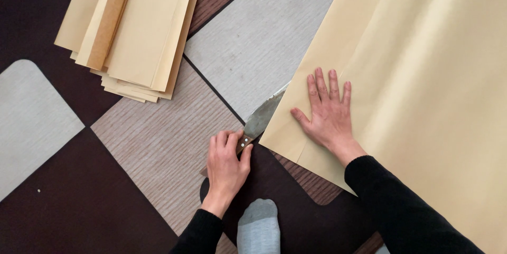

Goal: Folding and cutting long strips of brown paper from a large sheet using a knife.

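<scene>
My left hand [226, 163] grips the wooden handle of a large knife [262, 117]. Its grey blade runs up and to the right and slips under the edge of a big folded sheet of tan paper [422, 74]. My right hand [327, 112] lies flat on that sheet near its lower left corner, fingers spread, pressing it to the floor. Most of the blade's tip is hidden beneath the paper.
A stack of cut tan paper strips [134, 26] lies at the top left. The floor [142, 143] has grey, wood-tone and dark brown patches. My foot in a grey sock [257, 226] rests at the bottom centre.
</scene>
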